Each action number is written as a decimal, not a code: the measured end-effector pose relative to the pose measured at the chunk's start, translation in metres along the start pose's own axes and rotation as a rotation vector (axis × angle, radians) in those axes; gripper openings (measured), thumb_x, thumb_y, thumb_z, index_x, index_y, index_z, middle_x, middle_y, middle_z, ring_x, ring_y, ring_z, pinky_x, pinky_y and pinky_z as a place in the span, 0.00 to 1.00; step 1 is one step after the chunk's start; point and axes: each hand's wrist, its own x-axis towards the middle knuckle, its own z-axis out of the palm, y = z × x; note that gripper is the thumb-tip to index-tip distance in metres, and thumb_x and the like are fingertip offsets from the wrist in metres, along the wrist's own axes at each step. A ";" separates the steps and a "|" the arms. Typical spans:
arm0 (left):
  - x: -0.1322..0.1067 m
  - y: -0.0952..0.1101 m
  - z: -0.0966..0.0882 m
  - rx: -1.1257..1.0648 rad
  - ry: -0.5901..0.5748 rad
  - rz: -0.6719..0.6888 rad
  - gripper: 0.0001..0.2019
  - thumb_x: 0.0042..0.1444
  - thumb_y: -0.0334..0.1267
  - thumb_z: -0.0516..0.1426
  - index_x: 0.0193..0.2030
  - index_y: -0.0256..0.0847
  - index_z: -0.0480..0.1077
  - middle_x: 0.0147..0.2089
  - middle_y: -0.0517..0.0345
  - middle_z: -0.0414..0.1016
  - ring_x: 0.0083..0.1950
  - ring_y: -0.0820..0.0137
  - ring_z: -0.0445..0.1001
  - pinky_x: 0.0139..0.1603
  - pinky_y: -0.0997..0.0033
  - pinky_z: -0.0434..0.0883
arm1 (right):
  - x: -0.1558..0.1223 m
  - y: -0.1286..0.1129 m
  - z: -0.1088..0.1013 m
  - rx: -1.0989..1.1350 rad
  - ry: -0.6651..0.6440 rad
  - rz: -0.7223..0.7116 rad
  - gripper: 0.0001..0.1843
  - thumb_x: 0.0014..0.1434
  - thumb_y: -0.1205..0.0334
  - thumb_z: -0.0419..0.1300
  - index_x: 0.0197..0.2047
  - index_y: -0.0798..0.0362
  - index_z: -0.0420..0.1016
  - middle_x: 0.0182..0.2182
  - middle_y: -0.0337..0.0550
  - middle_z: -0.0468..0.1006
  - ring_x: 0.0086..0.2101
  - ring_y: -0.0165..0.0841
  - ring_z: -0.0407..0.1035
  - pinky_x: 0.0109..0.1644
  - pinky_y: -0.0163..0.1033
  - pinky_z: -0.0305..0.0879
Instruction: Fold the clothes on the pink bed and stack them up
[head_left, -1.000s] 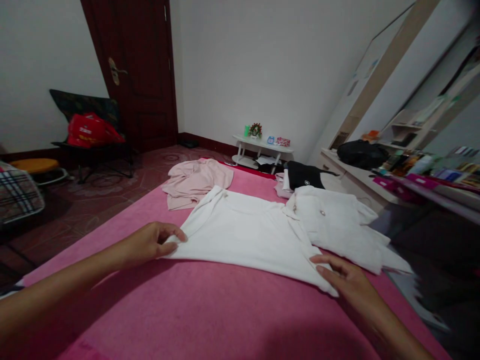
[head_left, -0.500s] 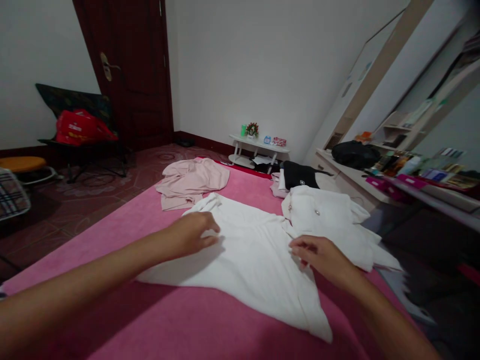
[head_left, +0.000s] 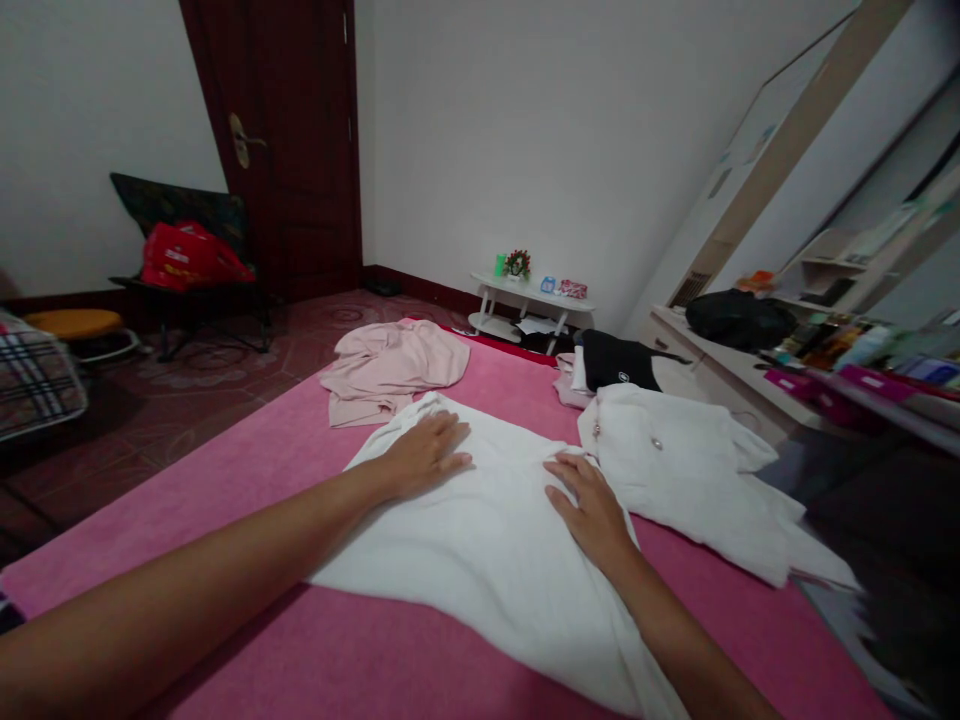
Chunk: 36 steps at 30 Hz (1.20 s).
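A white garment [head_left: 480, 545] lies spread over the pink bed cover [head_left: 352, 660], its wide end toward me. My left hand [head_left: 426, 455] rests flat on its upper left part, fingers stretched toward the far edge. On the upper right part lies my right hand [head_left: 589, 500], palm down with the fingers apart. Neither hand grips the cloth. Beyond my left hand sits a crumpled pink garment [head_left: 397, 365]. To the right of my right hand is a white garment with shiny buttons [head_left: 690, 460], partly folded.
A black garment [head_left: 619, 362] lies on other clothes at the bed's far right. A low white table [head_left: 532, 290] stands by the wall. At the right is a cluttered dresser [head_left: 735, 370]. A folding chair with a red bag [head_left: 191, 258] stands left, near the door [head_left: 289, 150].
Both hands have moved inward and flattened onto the white garment; earlier their fingers were curled near its sides. The view has shifted slightly left.
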 end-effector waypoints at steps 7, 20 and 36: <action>0.035 -0.057 0.001 -0.021 0.170 -0.191 0.22 0.63 0.41 0.47 0.60 0.36 0.65 0.64 0.44 0.63 0.65 0.60 0.61 0.65 0.59 0.59 | -0.004 0.010 0.011 -0.123 0.127 0.176 0.20 0.59 0.57 0.55 0.52 0.56 0.74 0.55 0.54 0.65 0.56 0.45 0.60 0.62 0.52 0.56; 0.033 -0.061 -0.007 -0.032 0.277 -0.281 0.11 0.55 0.38 0.53 0.38 0.37 0.75 0.40 0.51 0.77 0.44 0.64 0.73 0.49 0.65 0.67 | 0.024 0.007 -0.001 -0.173 0.050 0.185 0.29 0.59 0.62 0.55 0.64 0.48 0.61 0.60 0.52 0.63 0.57 0.46 0.61 0.56 0.50 0.62; 0.039 -0.045 -0.005 0.061 0.252 -0.303 0.10 0.58 0.38 0.53 0.42 0.43 0.74 0.44 0.53 0.77 0.46 0.61 0.74 0.44 0.67 0.67 | 0.024 0.020 -0.010 -0.156 0.226 0.275 0.13 0.57 0.67 0.53 0.41 0.50 0.77 0.41 0.46 0.74 0.38 0.38 0.69 0.42 0.41 0.65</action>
